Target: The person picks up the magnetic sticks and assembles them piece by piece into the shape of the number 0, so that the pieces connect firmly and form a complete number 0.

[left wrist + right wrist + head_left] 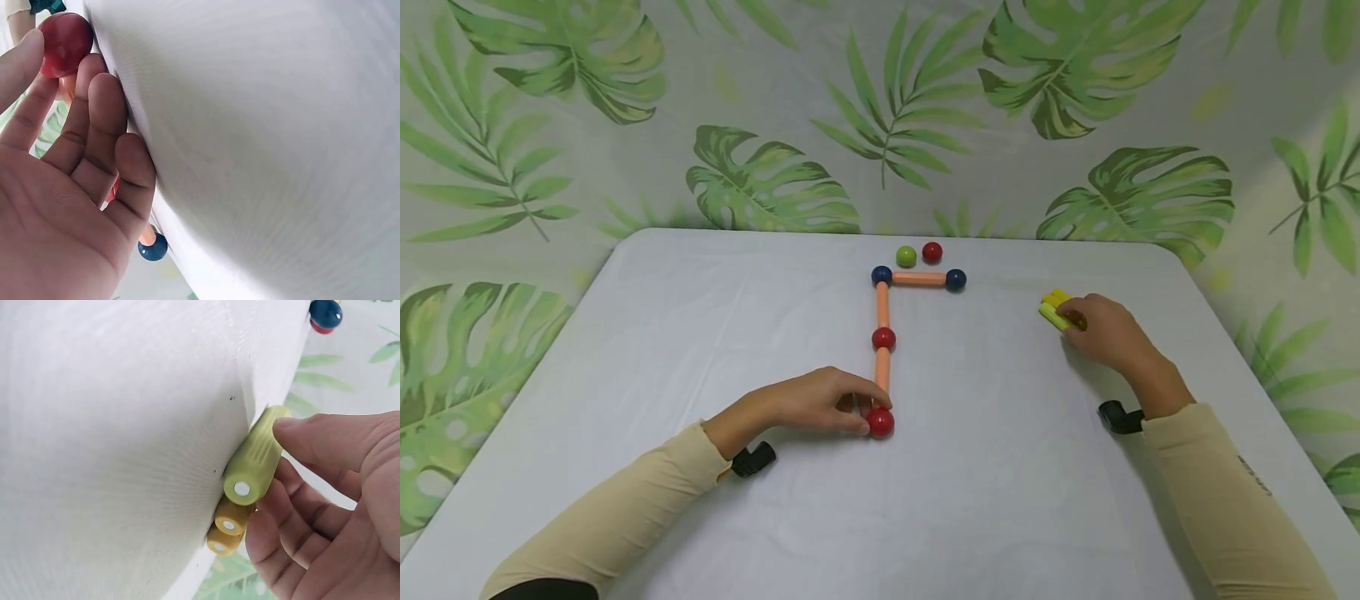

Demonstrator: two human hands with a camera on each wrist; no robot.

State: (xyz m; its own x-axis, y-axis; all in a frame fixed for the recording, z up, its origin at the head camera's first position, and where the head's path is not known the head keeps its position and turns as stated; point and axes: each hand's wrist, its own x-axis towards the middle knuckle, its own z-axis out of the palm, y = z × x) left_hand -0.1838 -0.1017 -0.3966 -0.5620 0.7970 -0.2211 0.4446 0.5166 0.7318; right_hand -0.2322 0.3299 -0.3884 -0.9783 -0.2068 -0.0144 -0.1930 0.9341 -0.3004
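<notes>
A chain of balls and orange rods lies on the table in the head view. At its near end, my left hand (820, 402) pinches a red ball (881, 423) between thumb and fingers, with an orange rod (882, 367) running up from it to another red ball (883, 337). Over on the right, my right hand (1105, 332) grips a light green rod (253, 459), thumb on one side and fingers on the other. Two yellow rods (229, 519) lie right beside the green one. White discs show on the rod ends in the right wrist view.
Farther up the chain, a second orange rod (882, 305) leads to a dark blue ball (882, 275). From there a crosswise orange rod (919, 279) reaches another blue ball (956, 280). Behind it sit a green ball (906, 256) and a red ball (932, 252), near the white table's (737, 275) far edge.
</notes>
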